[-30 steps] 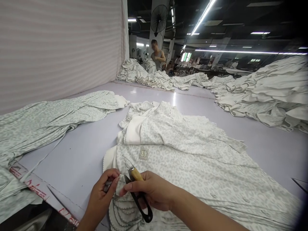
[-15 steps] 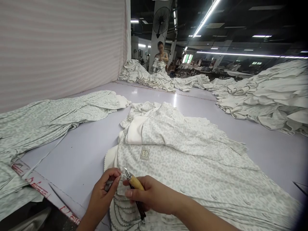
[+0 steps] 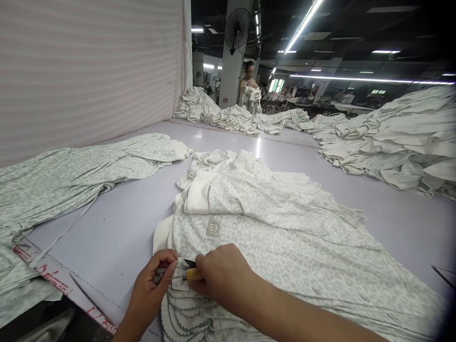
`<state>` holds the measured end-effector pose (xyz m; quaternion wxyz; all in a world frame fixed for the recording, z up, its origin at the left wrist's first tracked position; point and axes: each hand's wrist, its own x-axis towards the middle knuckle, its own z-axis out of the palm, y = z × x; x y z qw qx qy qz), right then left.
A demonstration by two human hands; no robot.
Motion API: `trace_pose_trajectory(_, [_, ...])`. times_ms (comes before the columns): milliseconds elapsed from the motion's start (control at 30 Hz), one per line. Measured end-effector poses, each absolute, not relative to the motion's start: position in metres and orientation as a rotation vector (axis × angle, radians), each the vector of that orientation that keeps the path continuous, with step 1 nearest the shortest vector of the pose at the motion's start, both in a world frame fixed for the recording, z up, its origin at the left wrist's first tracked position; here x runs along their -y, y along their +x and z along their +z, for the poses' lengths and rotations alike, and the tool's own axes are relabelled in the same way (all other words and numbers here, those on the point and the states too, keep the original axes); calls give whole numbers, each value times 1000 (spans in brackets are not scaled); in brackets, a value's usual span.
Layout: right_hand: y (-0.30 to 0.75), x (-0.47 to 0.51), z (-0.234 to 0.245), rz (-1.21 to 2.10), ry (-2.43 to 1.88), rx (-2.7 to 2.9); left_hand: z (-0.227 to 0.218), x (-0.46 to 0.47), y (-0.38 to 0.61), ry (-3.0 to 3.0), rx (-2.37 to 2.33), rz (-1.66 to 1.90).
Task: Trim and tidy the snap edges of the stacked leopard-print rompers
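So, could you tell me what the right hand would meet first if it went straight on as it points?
Probably the fabric edge pinched by the left hand, just beyond the snips, with those fingertips right behind; depth is unclear.

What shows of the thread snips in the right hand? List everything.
The thread snips lie nearly level, tips pointing left. Only a tan, wood-like handle section and short dark blades show; the right hand covers the rest. The blades meet a small flap of the garment, pinched by the left hand.
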<state>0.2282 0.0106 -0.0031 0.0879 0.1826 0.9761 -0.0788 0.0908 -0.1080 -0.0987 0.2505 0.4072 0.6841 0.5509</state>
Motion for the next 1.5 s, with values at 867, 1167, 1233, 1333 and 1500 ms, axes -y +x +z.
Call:
trace_pose_trajectory(867, [220,-22,-6,-149,272,-2929,-103,108,87,1017,-1853,1491])
trace_pose_trajectory(1167, [218,-18,-7,-157,323,-2961,-100,106,89,1034,-1883,1494])
trace_pose_trajectory(1233, [216,-18,-9,-159,319,-2961,-100,106,89,1042,-1880,1509])
trace_pose_trajectory(1333, [212,-19,-12,-173,305,-2985,-99,107,89,1050,-1862,1518])
trace_pose_trajectory(1500, [222,-17,-3,-291,238,-2955,-99,108,89,1080,-1884,1524])
